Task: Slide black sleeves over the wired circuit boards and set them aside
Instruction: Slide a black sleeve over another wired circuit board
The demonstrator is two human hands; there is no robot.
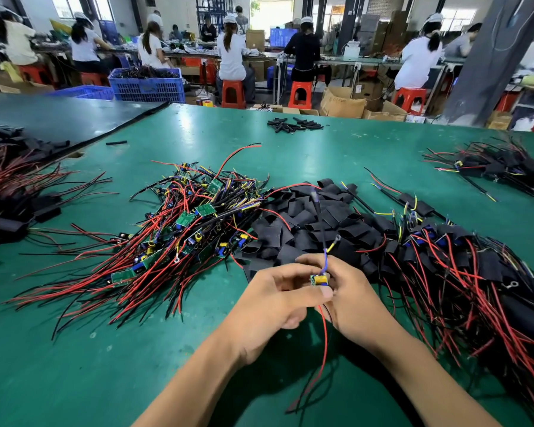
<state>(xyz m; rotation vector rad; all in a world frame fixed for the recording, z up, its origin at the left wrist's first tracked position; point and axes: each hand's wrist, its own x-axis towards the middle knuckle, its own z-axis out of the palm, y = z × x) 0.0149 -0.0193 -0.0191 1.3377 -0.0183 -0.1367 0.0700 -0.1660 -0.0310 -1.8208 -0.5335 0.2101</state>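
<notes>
Both my hands meet in front of me over the green table (pixel 105 349) around one wired circuit board (pixel 319 279), small, green, with a yellow part. My left hand (pixel 275 306) pinches it with the thumb tip; my right hand (pixel 349 291) curls round it from the right. Its blue and yellow wires rise upward, its red and black wires (pixel 321 349) hang down between my wrists. Just beyond lies a pile of loose black sleeves (pixel 296 223). A heap of bare wired boards (pixel 185 223) lies to the left. Sleeved boards (pixel 463 272) are heaped to the right.
More sleeved bundles lie at the far left (pixel 10 195) and far right (pixel 500 167). A small heap of narrow black tubes (pixel 293 124) sits at the table's far edge. A dark mat (pixel 62 115) covers the back left. Beyond, people work on red stools.
</notes>
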